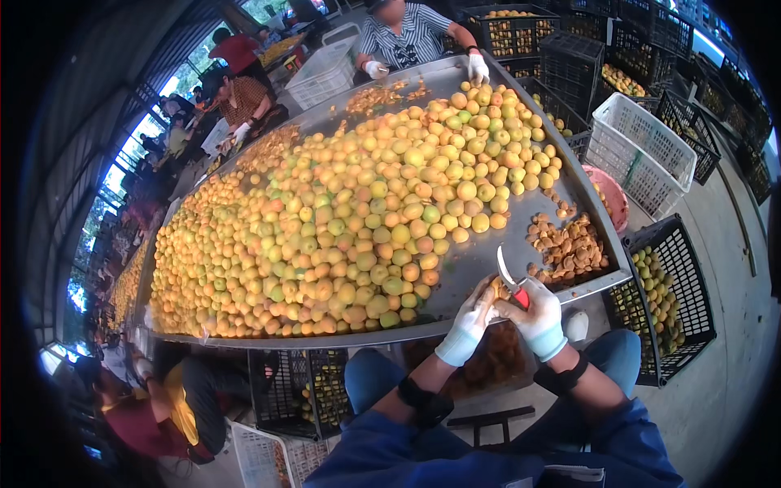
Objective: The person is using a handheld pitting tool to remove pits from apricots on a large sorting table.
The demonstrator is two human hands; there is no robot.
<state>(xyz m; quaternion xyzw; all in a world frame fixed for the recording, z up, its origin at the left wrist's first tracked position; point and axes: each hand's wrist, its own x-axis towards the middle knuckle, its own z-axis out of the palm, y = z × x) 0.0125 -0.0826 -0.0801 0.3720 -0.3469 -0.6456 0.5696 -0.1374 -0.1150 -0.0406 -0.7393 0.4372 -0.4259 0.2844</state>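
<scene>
Over the near right edge of a metal-rimmed sorting table [476, 256], my two gloved hands work close together. My left hand [476, 311] grips an apricot [504, 291], mostly hidden by the fingers. My right hand [537, 314] is closed around the red handle of a knife with a curved blade [505, 266]; the blade points up and away from me, beside the fruit. A large heap of yellow-orange apricots [366, 226], some greenish, covers most of the table. To the right of the knife lies a pile of brown apricot pits [567, 244].
A black crate [683, 293] with apricots stands right of the table, near a pink basin [610, 195] and white crates [647, 146]. Another black crate [284, 396] is below the near edge. A gloved co-worker [409, 36] is across the table; another person [146, 409] sits at lower left.
</scene>
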